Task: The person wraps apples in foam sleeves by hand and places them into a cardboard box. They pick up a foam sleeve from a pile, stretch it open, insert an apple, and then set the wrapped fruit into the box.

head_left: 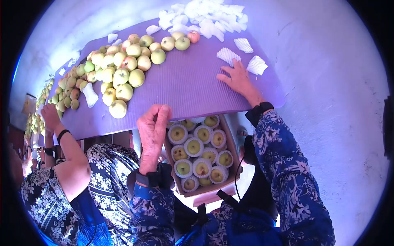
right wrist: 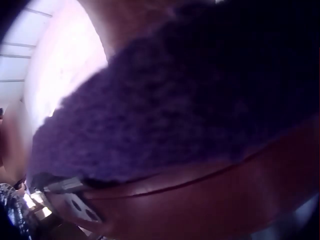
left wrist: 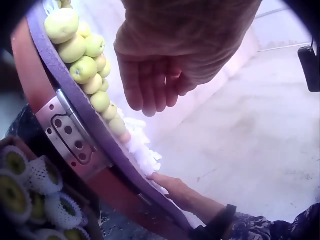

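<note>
My left hand (head_left: 152, 125) is raised over the near edge of the purple mat, above the carton. Its fingers are loosely bent in the left wrist view, and nothing shows between them. Over on the right, my right hand (head_left: 240, 82) reaches across the mat with spread fingers, its fingertips right at a white foam net sleeve (head_left: 228, 55). Another foam net sleeve (head_left: 257, 65) lies beside that hand. Below, the cardboard carton (head_left: 230, 133) holds several yellow-green apples (head_left: 193, 146) in foam nets. The right wrist view is mostly filled by the mat edge.
The purple mat (head_left: 184, 88) covers a table with a red side (left wrist: 37, 67) and a metal hinge plate (left wrist: 70, 132). Loose apples (head_left: 123, 76) are heaped on its left half, foam sleeves (head_left: 205, 16) at the far end. Another person's arm (head_left: 74, 160) works at the left.
</note>
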Demonstrator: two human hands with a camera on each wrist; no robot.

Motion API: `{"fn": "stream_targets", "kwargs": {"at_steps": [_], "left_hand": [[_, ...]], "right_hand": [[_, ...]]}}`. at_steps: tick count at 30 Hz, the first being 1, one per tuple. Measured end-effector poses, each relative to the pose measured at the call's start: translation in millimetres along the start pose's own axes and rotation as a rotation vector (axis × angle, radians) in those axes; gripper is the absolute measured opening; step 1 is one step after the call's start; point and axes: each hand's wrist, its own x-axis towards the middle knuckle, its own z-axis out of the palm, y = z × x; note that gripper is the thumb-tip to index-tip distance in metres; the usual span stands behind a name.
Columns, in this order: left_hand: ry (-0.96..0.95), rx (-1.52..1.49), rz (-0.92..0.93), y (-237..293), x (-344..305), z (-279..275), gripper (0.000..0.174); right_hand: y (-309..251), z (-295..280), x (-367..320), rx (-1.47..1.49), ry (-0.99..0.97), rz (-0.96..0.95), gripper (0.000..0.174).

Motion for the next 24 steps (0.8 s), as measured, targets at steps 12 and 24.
{"fn": "stream_targets", "kwargs": {"at_steps": [12, 24], "left_hand": [[-0.027, 0.028, 0.017, 1, 0, 12, 0.024], [0.117, 0.044, 0.191, 10, -1, 36, 0.052]], "right_hand": [[-11, -39, 5, 0.303, 0.350, -0.096, 0.043], [-88, -62, -36, 1.176, -0.253, 0.167, 0.016]]}}
